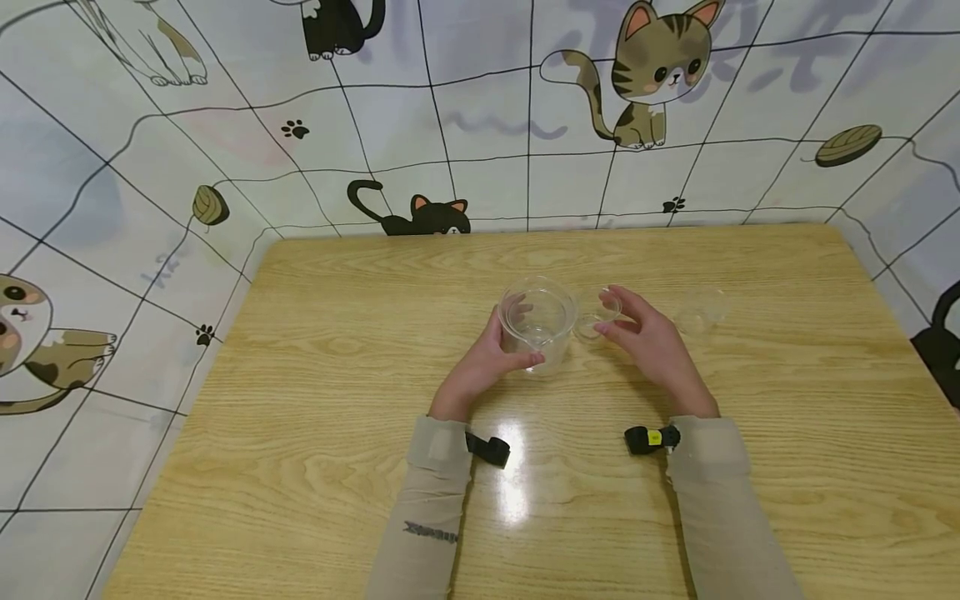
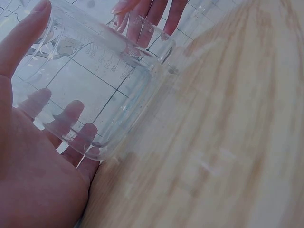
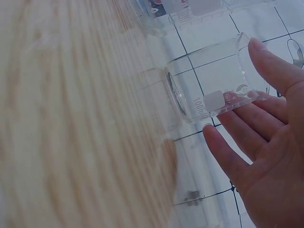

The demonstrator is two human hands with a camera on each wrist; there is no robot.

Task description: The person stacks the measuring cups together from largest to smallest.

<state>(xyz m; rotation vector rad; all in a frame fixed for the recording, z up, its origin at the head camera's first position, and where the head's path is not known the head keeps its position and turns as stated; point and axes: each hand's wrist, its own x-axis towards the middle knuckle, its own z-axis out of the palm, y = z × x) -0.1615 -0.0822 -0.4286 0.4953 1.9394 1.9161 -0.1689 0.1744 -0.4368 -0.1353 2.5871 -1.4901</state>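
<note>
A large clear glass beaker (image 1: pixel 551 333) with printed graduations stands upright near the middle of the table. My left hand (image 1: pixel 483 362) holds it from the left, thumb at the front and fingers round the far side. Just to its right is a smaller beaker (image 1: pixel 588 321), marked 100 ml in the right wrist view. With thumb and fingers, my right hand (image 1: pixel 656 346) grips this small beaker (image 3: pixel 204 80) near its rim. In that view its base is close over the tabletop, where its reflection shows. The left wrist view shows the big beaker (image 2: pixel 95 71) with fingers behind its glass.
Another clear glass vessel (image 1: pixel 703 312), faint against the wood, stands to the right of my right hand. The wooden table (image 1: pixel 337 350) meets cat-patterned walls (image 1: pixel 487 125) at the back and sides.
</note>
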